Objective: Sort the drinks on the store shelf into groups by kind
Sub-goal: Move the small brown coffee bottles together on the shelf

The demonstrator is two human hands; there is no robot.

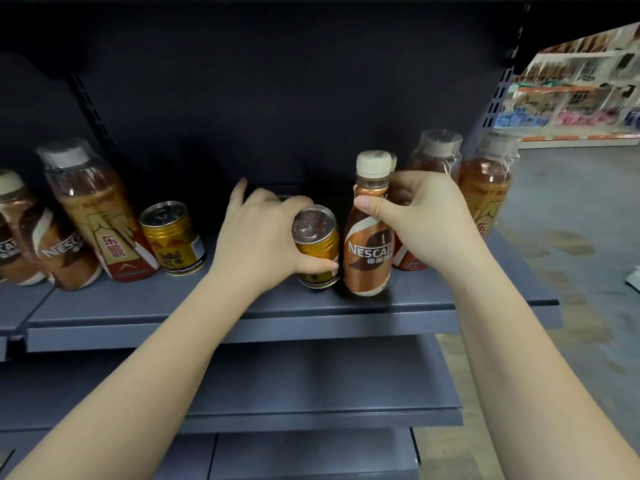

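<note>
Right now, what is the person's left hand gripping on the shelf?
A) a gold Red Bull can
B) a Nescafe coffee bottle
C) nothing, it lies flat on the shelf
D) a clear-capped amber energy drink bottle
A: the left hand curls round the gold Red Bull can, thumb across its front, while the right hand holds the Nescafe bottle beside it.
</note>
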